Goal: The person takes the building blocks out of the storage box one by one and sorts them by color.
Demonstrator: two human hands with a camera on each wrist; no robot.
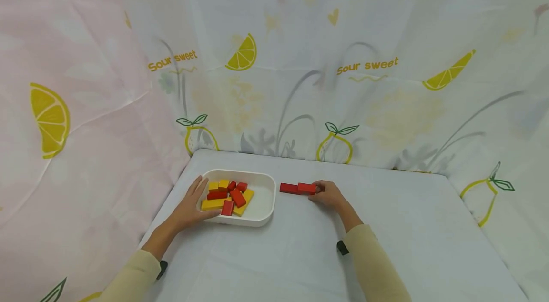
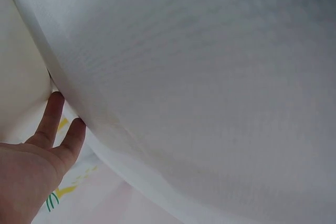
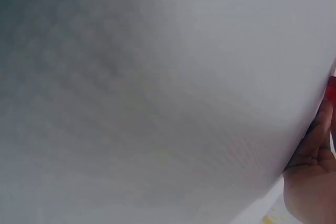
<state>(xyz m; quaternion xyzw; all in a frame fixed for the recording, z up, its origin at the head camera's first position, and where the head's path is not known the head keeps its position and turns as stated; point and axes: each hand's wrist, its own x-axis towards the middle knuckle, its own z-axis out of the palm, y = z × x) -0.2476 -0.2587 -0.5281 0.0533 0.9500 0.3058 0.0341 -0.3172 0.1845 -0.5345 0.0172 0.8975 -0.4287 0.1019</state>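
Note:
My left hand point(image 1: 190, 206) rests against the left side of a white tray point(image 1: 268, 204), thumb along the near rim and fingers extended toward the far left corner. In the left wrist view, two straight fingers point(image 2: 71, 140) show. Red and yellow wooden blocks lie jumbled in the tray's left half, among them a yellow plank point(image 1: 243, 202). Right of the tray, my right hand point(image 1: 328, 195) pinches the right end of a red block point(image 1: 306, 189). A second red block point(image 1: 289, 188) lies on the table, end to end with it. The right wrist view catches only a sliver of red block point(image 3: 332, 90) at the fingertips.
A white cloth covers the table point(image 1: 279, 264). Behind it and on the left hang curtains point(image 1: 283, 102) printed with lemons and lettering, meeting the table's back and left edges. The tray's right half shows bare floor.

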